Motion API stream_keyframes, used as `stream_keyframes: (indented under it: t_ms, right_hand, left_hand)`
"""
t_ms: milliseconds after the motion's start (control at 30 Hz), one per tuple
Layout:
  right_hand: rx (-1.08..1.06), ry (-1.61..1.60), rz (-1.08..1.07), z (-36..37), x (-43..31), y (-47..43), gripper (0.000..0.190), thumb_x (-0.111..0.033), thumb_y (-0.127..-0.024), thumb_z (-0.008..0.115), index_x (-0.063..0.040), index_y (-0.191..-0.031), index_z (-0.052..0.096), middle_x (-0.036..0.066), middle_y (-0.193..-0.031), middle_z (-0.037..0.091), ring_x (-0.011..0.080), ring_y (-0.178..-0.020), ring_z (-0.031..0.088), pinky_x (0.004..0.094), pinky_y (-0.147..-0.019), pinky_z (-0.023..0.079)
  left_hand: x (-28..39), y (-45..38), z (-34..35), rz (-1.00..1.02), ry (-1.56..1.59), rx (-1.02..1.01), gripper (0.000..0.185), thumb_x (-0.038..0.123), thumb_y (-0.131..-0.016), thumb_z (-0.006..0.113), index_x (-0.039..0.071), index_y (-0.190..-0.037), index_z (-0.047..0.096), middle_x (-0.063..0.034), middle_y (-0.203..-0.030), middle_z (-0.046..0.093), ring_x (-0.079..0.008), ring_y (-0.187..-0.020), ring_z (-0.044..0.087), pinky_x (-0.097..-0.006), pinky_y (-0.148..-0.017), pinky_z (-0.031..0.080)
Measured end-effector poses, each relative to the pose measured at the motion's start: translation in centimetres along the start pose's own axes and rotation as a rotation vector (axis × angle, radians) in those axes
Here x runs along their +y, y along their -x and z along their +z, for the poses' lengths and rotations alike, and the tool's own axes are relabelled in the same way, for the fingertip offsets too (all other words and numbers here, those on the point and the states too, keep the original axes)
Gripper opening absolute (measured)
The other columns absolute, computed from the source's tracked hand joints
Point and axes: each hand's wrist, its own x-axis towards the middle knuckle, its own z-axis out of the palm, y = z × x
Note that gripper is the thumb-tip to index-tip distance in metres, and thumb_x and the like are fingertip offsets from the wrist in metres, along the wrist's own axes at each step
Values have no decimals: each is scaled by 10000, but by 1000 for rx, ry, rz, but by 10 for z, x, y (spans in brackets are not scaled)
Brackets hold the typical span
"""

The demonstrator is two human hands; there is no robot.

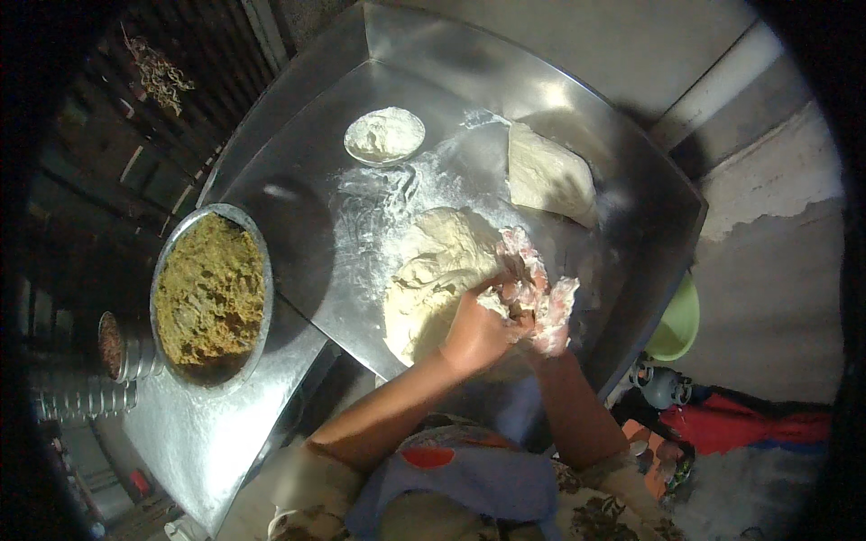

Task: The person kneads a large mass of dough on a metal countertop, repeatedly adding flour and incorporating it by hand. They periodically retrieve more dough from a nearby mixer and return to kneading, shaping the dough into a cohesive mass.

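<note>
My left hand (484,324) is curled against the palm side of my right hand (541,297), and dough clings to both. The right hand's fingers are spread and coated white; those of the left are partly hidden between the hands. Just left of them, a large lump of soft dough (436,270) rests on the floured steel worktop (365,230). Farther off to the right lies a second, smoother slab of dough (548,172). A small bowl of white flour (384,135) stands at the back, with flour scattered in front of it.
Raised steel walls (473,40) bound the worktop at the back and right. On the left stands a big metal bowl (267,297) of yellow-green crumbly food, beside a small metal container (125,351). A green basin (676,324) and a gas cylinder (663,387) are beyond the right side.
</note>
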Motion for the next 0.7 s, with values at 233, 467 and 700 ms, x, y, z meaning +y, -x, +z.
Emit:
stream_keyframes:
  t_ms: [233,467,700]
  right_hand:
    - [-102,-676,-18,-4,-40,-11,963,-780,-776,311,-111,-1456,179,94,-1494,201,249,-1380,157,358,-1010,276]
    - [-3,-277,-124,-2,-19,-10,940,-730,-829,279,-18,-1435,186,160,-1483,207,310,-1372,178,427,-1124,114]
    - [43,-168,-200,-7,-6,-14,819,-650,-887,251,-18,-1408,269,179,-1470,240,322,-1363,207,434,-1122,99]
  left_hand:
    - [-9,19,-30,-188,590,23,296,130,-752,692,48,-1016,587,-77,-928,596,-198,-863,571,-308,-776,459]
    - [-11,26,13,-54,-27,-34,560,221,-687,779,43,-1146,513,-108,-1074,564,-218,-992,557,-323,-867,448]
    - [-7,20,5,-157,151,-162,293,115,-715,685,40,-981,586,-105,-962,612,-180,-869,599,-301,-757,485]
